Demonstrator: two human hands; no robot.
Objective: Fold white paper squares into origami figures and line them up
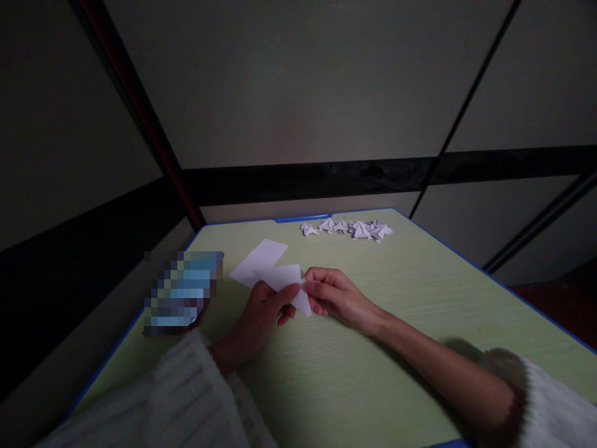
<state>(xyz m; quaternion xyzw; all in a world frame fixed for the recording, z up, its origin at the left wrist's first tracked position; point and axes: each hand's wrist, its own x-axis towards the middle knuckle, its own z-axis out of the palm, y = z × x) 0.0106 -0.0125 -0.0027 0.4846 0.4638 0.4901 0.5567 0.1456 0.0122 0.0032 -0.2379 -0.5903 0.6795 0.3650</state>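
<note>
Folded white paper [286, 274], one, over the counter [364, 386]; left hand [265, 306] and right hand [344, 294] both pinching it. Step, apparently: folding; next move likely calls for aligned edges, firm thumb pressure.

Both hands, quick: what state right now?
Left hand: closed, holding the folded white paper.
Right hand: closed, pinching the same paper.
</note>
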